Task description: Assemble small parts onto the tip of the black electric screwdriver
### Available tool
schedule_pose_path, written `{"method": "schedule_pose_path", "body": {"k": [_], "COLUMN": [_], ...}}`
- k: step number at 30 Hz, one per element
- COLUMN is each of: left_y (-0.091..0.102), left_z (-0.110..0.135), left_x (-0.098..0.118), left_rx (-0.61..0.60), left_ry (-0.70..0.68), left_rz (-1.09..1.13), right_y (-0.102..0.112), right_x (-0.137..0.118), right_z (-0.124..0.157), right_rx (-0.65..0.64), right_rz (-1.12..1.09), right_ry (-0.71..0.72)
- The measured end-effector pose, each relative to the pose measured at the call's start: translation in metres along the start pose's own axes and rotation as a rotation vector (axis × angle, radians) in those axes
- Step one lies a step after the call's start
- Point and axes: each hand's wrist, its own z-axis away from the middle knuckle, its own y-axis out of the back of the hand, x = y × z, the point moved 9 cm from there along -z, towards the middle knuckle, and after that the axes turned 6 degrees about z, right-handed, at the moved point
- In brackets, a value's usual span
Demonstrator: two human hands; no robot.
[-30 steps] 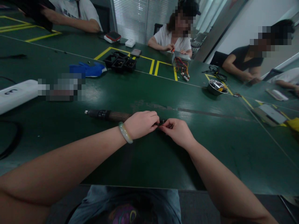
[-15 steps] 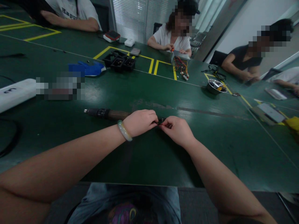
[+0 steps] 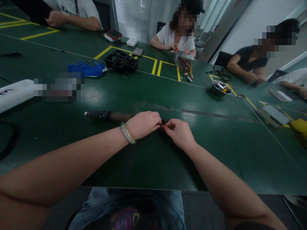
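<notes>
A long cylindrical tool [image 3: 117, 117], black and brown with a silver tip at its left end, lies on the green table and looks like an electric screwdriver. My left hand [image 3: 145, 123], with a pale green bangle at the wrist, covers part of its right side, fingers bent and closed. Thumb and fingers of my right hand [image 3: 178, 132] pinch together beside the left fingertips. Between both hands shows a small dark piece [image 3: 165, 121]; whether it belongs to the tool I cannot tell. What the fingertips hold is mostly hidden.
Beyond my hands are a blue glove [image 3: 92, 69], black plastic parts [image 3: 121, 60] and a metal bowl [image 3: 220, 88] with small items. A white power strip [image 3: 16, 95] lies left. Across the table, several people sit; one handles a metal box [image 3: 183, 58] with coloured wires.
My right hand has shifted slightly left, closer to the left fingertips. The left hand barely moves and the tool stays lying. The whole view has drifted a little.
</notes>
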Motion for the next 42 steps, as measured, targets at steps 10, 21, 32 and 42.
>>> {"method": "schedule_pose_path", "body": {"k": [10, 21, 32, 42], "left_y": [-0.001, 0.001, 0.003, 0.001], "left_z": [0.000, 0.001, 0.000, 0.000], "left_x": [0.000, 0.001, -0.004, -0.003], "left_rx": [0.009, 0.079, 0.094, 0.079], "left_ry": [0.011, -0.022, 0.013, -0.016], "left_rz": [-0.046, -0.038, 0.017, 0.044], "right_y": [-0.006, 0.003, 0.001, -0.001], "right_x": [0.011, 0.007, 0.003, -0.009], "right_z": [-0.005, -0.008, -0.010, -0.006], "right_rx": [-0.002, 0.102, 0.117, 0.076], "right_rz": [-0.076, -0.031, -0.046, -0.059], "right_ry": [-0.020, 0.087, 0.179, 0.271]}}
